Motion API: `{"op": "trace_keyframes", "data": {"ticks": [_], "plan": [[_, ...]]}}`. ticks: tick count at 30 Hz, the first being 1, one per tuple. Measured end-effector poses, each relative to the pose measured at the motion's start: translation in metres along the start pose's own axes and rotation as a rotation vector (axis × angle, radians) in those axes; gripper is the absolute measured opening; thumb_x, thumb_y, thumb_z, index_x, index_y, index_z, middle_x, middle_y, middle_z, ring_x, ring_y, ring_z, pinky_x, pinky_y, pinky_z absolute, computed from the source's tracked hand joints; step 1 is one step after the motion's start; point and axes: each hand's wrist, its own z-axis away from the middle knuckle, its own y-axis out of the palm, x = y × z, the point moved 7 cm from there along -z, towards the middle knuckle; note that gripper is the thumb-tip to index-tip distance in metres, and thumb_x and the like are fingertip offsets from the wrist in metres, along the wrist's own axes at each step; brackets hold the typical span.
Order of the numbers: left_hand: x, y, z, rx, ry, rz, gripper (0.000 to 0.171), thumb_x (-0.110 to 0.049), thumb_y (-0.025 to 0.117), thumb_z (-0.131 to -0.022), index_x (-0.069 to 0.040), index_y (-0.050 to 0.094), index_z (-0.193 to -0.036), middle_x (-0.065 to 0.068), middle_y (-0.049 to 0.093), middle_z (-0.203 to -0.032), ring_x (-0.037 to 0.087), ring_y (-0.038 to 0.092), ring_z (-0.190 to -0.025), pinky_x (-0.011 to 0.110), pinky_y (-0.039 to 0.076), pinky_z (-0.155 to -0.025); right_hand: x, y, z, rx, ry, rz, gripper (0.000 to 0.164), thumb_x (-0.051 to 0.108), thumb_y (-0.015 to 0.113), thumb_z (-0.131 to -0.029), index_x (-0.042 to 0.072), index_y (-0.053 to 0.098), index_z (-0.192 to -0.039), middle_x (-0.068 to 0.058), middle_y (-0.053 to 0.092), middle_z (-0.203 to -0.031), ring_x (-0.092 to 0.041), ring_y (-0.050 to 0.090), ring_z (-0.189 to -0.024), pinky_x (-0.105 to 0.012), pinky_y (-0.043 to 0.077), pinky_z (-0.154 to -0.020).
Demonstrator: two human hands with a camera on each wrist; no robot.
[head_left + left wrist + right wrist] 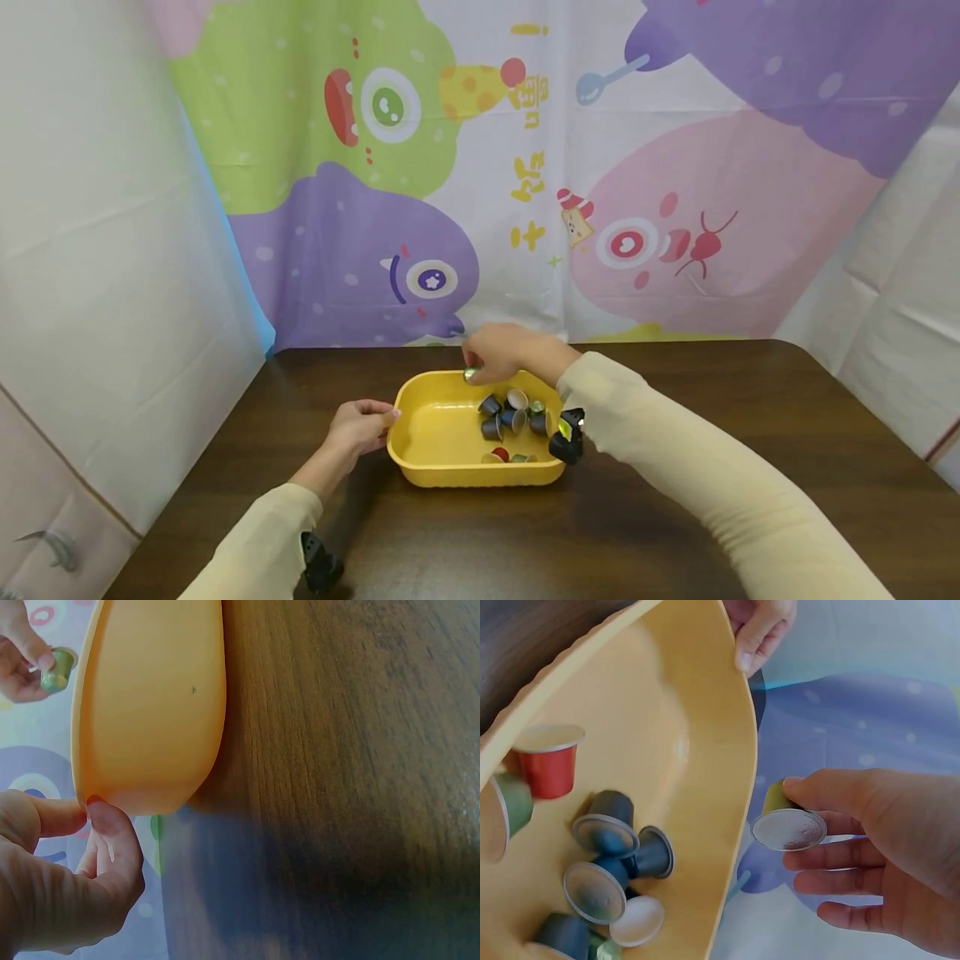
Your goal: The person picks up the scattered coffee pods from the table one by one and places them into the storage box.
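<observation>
A yellow tray (431, 429) with several coffee capsules in it stands on the table. My left hand (360, 427) pinches its left rim between thumb and fingers, as the left wrist view also shows. Over the far rim is my right hand (501, 350), which pinches a green coffee capsule (784, 817) between thumb and index finger, its silver lid facing the right wrist camera. Dark capsules (491, 428) lie grouped in the right half of the tray. A red capsule (549, 766) and a green one (516, 802) lie near the tray's near wall.
The dark brown wooden table (675, 517) reaches out on all sides of the tray. Behind it hangs a curtain (517, 283) printed with cartoon monsters. White cloth walls (112, 208) flank the table. A black camera (567, 437) is strapped to the right wrist, close over the tray's right end.
</observation>
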Motion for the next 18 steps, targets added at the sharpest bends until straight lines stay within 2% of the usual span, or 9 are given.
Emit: {"op": "trace_keyframes", "data": {"ticks": [11, 18], "plan": [[0.001, 0.002, 0.001, 0.010, -0.003, 0.017, 0.027, -0.009, 0.062, -0.092, 0.009, 0.059, -0.112, 0.010, 0.059, -0.091, 0.015, 0.061, -0.076, 0.021, 0.056, -0.063, 0.017, 0.005, -0.014, 0.013, -0.014, 0.000, 0.024, 0.034, 0.064, -0.090, 0.011, 0.066, -0.100, -0.001, 0.069, -0.099, -0.015, 0.060, -0.086, -0.028, 0.051, -0.082], [-0.001, 0.001, 0.000, 0.022, 0.000, 0.031, 0.028, -0.009, 0.062, -0.092, 0.010, 0.058, -0.111, 0.010, 0.060, -0.090, 0.014, 0.061, -0.075, 0.022, 0.056, -0.063, 0.023, 0.008, -0.017, 0.025, -0.015, -0.019, 0.032, 0.032, 0.064, -0.091, 0.008, 0.064, -0.112, -0.005, 0.068, -0.110, -0.018, 0.060, -0.097, -0.031, 0.051, -0.088]]}}
